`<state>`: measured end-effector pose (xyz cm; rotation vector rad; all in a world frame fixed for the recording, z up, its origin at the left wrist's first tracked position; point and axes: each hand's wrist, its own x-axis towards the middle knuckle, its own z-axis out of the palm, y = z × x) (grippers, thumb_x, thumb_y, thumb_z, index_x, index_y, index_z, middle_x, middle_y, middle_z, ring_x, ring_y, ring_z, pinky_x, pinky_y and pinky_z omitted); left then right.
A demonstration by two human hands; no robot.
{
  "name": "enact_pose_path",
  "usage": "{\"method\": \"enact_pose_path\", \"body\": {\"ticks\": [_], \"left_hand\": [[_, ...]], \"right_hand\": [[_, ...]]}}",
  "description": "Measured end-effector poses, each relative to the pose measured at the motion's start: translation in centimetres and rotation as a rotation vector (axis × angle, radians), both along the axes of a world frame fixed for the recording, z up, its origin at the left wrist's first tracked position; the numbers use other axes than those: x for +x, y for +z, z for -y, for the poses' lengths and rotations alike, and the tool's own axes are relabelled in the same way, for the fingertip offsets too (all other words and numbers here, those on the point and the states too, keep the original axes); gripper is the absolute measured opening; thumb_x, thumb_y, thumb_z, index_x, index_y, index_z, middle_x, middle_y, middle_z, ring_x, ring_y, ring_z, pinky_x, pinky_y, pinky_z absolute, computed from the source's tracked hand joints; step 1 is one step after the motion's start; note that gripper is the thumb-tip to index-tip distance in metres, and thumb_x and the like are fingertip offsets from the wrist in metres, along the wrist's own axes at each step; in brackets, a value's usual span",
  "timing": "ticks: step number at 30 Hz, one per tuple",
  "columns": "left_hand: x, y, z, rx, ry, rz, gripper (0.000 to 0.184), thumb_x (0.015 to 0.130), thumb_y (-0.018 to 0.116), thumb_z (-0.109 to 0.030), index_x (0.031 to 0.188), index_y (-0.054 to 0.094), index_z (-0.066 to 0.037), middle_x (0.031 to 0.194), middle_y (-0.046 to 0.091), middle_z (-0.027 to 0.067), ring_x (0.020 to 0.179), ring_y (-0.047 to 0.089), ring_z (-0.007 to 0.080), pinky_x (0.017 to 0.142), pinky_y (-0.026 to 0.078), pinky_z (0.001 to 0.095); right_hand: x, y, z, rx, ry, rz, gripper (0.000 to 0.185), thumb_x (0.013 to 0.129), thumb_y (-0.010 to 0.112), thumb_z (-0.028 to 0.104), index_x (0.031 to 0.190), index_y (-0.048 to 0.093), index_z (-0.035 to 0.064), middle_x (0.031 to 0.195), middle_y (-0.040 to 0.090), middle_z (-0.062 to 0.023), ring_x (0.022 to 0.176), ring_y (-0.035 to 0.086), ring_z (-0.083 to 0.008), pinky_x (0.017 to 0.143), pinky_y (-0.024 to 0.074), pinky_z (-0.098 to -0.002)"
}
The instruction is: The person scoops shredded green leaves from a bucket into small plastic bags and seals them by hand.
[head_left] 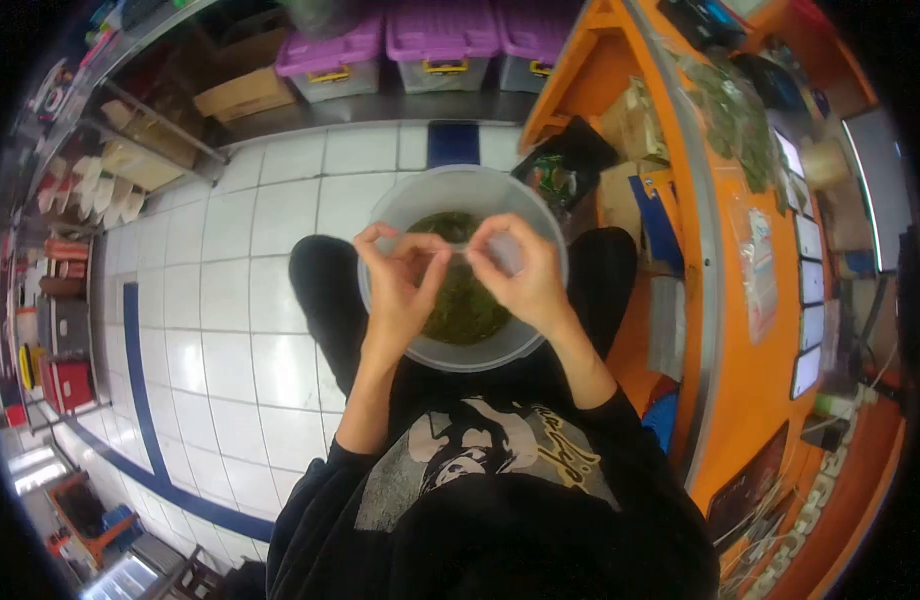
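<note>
Evidently, the left hand (398,285) and right hand (532,283) each pinch, thumb to forefinger, a small pale strip (459,247) above the bucket (400,205); its material is too blurred to tell. It looks light and thin, probably limp and easily torn, so a gentle fingertip hold at either end should suit it. The greens (465,312) inside the bucket look soft, perhaps slippery.

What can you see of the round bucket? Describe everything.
The round bucket is whitish, translucent, probably plastic, with a pale rim. It stands open and upright between the legs; whether they touch it is unclear. Dark green contents lie inside. The left hand and right hand are above it, partly hiding it.
</note>
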<state>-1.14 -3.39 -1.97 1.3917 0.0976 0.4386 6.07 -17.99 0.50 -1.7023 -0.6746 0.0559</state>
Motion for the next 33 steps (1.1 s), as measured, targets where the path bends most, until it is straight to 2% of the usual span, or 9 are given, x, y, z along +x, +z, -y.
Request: {"method": "enact_pose_path", "body": {"ticks": [3,6,17,21,23,25,27,31,33], "left_hand": [[-0.2,0.0,0.2,0.044,-0.076,-0.057,0.052,0.089,0.055,0.011,0.116,0.016,-0.010,0.099,0.057,0.0150,0.093,0.057,0.0158,0.080,0.047,0.0244],[0.2,-1.0,0.1,0.092,-0.116,-0.035,0.050,0.090,0.053,0.012,0.115,0.016,-0.010,0.099,0.056,0.0154,0.092,0.057,0.0160,0.080,0.047,0.0253],[0.5,0.0,0.1,0.295,0.120,-0.101,0.042,0.082,0.055,0.017,0.097,0.022,-0.005,0.079,0.064,0.0153,0.078,0.064,0.0201,0.076,0.051,0.0276],[0.5,2.0,0.5,0.197,0.046,-0.018,0.060,0.084,0.062,0.009,0.124,0.020,-0.006,0.101,0.062,0.0199,0.100,0.063,0.0246,0.092,0.050,0.0346],[0.7,2.8,0.2,0.123,0.024,0.067,0.068,0.086,0.064,0.003,0.134,0.016,-0.008,0.112,0.061,0.0227,0.109,0.060,0.0276,0.097,0.048,0.0382],[0.7,2.8,-1.2,0.262,0.073,0.157,0.077,0.090,0.065,-0.010,0.142,0.008,-0.014,0.134,0.046,0.0271,0.122,0.052,0.0326,0.103,0.042,0.0431],[0.3,2.7,-1.3,0.245,0.058,0.151,0.070,0.093,0.062,-0.017,0.141,0.011,-0.012,0.142,0.037,0.0278,0.125,0.049,0.0344,0.103,0.043,0.0437],[0.2,1.7,-0.5,0.128,0.028,0.128,0.060,0.095,0.057,-0.016,0.140,0.018,-0.010,0.141,0.041,0.0257,0.123,0.050,0.0327,0.101,0.043,0.0425],[0.1,1.5,-0.2,0.171,-0.010,0.056,0.053,0.096,0.056,-0.015,0.138,0.024,-0.007,0.140,0.042,0.0250,0.122,0.051,0.0318,0.101,0.044,0.0404]], "right_hand": [[0.3,-0.7,0.0,-0.007,0.021,0.105,0.017,0.078,0.069,0.003,0.090,0.057,0.0026,0.080,0.063,-0.0130,0.075,0.065,-0.0298,0.068,0.0493,-0.0315],[0.3,-0.8,0.2,-0.037,0.007,0.110,0.018,0.076,0.071,0.000,0.088,0.058,0.0021,0.076,0.064,-0.0112,0.072,0.066,-0.0219,0.067,0.0499,-0.0290],[0.4,0.4,0.7,-0.094,0.136,0.031,0.017,0.074,0.056,-0.015,0.082,0.048,-0.0024,0.072,0.056,-0.0152,0.069,0.065,-0.0264,0.063,0.0497,-0.0333],[2.3,2.8,2.6,-0.195,0.185,-0.061,0.014,0.077,0.060,-0.011,0.081,0.050,-0.0018,0.075,0.057,-0.0120,0.073,0.063,-0.0186,0.060,0.0486,-0.0309],[6.4,2.9,5.1,-0.068,-0.127,0.312,0.010,0.082,0.065,0.002,0.087,0.056,0.0023,0.082,0.066,-0.0125,0.072,0.064,-0.0207,0.055,0.0456,-0.0310],[8.8,5.0,7.2,0.665,-0.309,-0.034,0.021,0.090,0.066,0.020,0.100,0.058,0.0037,0.092,0.067,-0.0112,0.073,0.064,-0.0161,0.050,0.0421,-0.0247],[10.5,8.2,9.4,0.791,-0.576,-0.141,0.028,0.094,0.062,0.028,0.107,0.055,0.0041,0.100,0.066,-0.0106,0.073,0.063,-0.0125,0.047,0.0383,-0.0188],[9.2,4.6,8.2,0.884,-0.490,-0.396,0.025,0.093,0.062,0.027,0.103,0.053,0.0058,0.099,0.064,-0.0093,0.072,0.061,-0.0111,0.043,0.0381,-0.0171],[6.2,2.4,6.5,0.923,-0.127,-0.639,0.022,0.092,0.059,0.026,0.103,0.054,0.0072,0.097,0.062,-0.0085,0.076,0.061,-0.0136,0.051,0.0469,-0.0250]]}}
